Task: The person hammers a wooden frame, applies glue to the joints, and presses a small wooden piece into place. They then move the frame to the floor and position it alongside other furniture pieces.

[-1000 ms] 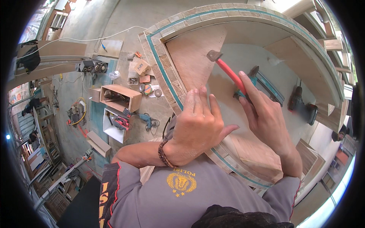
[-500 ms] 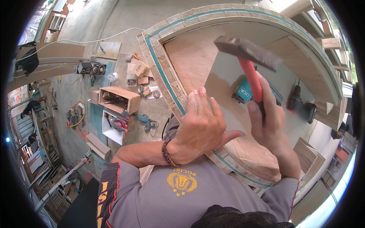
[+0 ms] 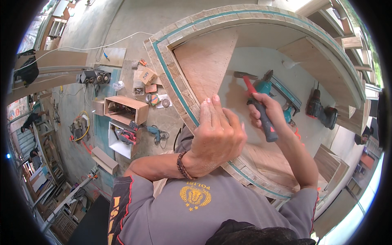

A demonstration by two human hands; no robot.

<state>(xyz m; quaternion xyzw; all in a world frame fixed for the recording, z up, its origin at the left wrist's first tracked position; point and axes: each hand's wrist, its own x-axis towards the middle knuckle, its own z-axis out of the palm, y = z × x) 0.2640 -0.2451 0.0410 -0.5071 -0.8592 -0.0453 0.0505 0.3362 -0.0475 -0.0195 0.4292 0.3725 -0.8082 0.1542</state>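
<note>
Head view: hands grip red-handled hammer (image 3: 256, 103), press curved plywood frame (image 3: 171, 77).

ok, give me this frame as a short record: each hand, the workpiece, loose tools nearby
left hand: flat on the plywood panel, fingers spread
right hand: gripping the hammer by its dark handle, head over the panel's edge
workpiece: curved wooden frame with a teal strip, panel set inside it
inside frame: cordless drill, teal power tool
floor, left: open wooden box, small blue drill, white cable
</note>
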